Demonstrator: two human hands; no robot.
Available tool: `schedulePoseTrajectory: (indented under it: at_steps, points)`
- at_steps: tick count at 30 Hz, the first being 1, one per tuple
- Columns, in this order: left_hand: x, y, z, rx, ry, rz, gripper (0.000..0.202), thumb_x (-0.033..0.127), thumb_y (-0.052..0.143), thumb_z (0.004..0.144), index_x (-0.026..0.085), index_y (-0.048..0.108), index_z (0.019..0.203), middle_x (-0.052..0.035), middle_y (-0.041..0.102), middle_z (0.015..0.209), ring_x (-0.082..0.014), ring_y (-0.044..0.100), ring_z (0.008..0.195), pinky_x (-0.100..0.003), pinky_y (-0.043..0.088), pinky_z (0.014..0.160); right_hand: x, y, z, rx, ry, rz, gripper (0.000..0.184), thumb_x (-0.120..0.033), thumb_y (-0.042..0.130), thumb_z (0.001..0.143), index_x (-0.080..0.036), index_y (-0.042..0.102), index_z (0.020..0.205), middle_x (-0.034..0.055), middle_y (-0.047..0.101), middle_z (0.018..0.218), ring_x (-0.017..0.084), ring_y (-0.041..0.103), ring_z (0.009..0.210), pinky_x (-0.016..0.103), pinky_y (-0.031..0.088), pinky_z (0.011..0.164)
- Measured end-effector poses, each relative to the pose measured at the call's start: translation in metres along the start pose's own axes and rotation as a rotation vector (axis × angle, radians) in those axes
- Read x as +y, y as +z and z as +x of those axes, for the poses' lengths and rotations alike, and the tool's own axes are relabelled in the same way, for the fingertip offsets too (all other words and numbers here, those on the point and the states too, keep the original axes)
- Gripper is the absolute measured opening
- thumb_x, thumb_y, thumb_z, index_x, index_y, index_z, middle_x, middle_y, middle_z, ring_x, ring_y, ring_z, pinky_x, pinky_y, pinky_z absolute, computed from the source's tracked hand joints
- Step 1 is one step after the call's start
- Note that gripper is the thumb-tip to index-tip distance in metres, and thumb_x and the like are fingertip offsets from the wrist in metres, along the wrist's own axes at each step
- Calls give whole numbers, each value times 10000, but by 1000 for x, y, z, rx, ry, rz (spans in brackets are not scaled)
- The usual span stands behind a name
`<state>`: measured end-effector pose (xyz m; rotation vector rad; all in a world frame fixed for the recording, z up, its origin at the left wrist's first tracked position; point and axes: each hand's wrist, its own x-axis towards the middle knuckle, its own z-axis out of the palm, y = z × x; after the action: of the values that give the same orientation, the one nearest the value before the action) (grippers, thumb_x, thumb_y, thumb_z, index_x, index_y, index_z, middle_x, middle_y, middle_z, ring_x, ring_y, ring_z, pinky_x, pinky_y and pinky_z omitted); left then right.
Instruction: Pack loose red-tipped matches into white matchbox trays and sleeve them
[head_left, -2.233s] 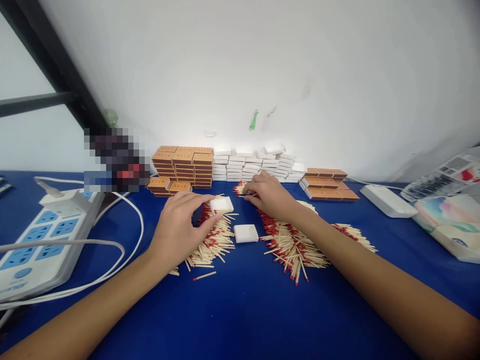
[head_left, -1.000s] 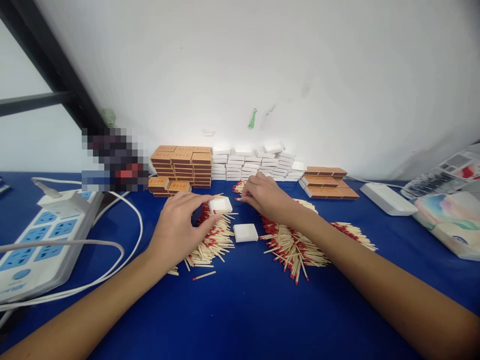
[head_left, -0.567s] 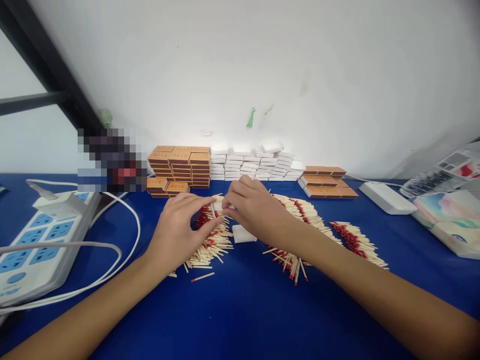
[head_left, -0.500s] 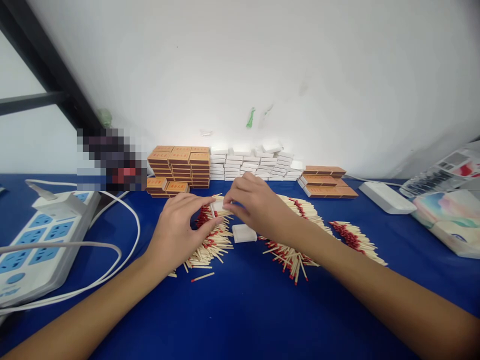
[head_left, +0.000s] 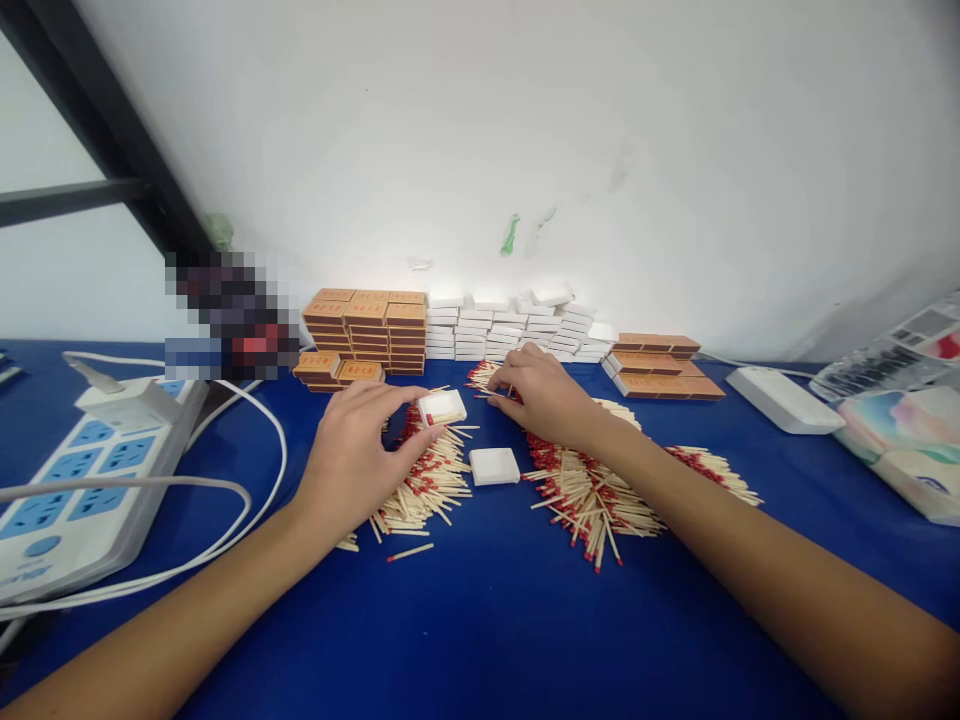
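Between the thumb and fingers of my left hand (head_left: pixel 367 455) is a small white matchbox tray (head_left: pixel 442 407), tilted toward me with a few matches inside. Below it spreads a loose heap of red-tipped matches (head_left: pixel 427 490). My right hand (head_left: pixel 536 390) pinches a match (head_left: pixel 489 396) at the near edge of a small group of matches behind it. Under that wrist lies a larger match pile (head_left: pixel 592 495), partly hidden by the forearm. Another white tray (head_left: pixel 494 466) rests on the blue table between the two heaps.
Stacked orange matchboxes (head_left: pixel 367 330) stand by the wall, beside rows of white trays (head_left: pixel 495 325). More orange matchboxes (head_left: pixel 664 370) sit to the right, near a white adapter (head_left: pixel 784 398) and a tissue pack (head_left: pixel 907 450). At left lies a power strip (head_left: pixel 97 470) with looping white cables.
My right hand has moved from the tray rightward and away to the matches behind the gap. My left hand still holds the tray, whose inside now shows more. The view has shifted slightly.
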<state>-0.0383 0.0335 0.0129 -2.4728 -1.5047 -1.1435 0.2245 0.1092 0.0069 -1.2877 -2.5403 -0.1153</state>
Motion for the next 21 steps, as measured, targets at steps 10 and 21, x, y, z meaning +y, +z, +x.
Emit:
schedulePoseTrajectory:
  at_steps: [10, 21]
  points:
    - [-1, 1, 0, -5, 11, 9, 303, 396, 810, 897, 219, 768, 1139, -57, 800, 1005, -282, 710, 994, -426, 542, 911, 2, -1, 1, -31, 97, -24, 174, -227, 637, 994, -175, 705, 843, 125, 698, 943, 296, 545, 992, 405, 406, 836]
    - [-1, 1, 1, -23, -3, 8, 292, 381, 803, 900, 232, 763, 1148, -53, 800, 1027, -282, 710, 1013, -429, 538, 924, 4, 3, 1, -30, 72, -8, 161, -243, 651, 992, -189, 702, 850, 117, 688, 940, 287, 533, 991, 395, 390, 833]
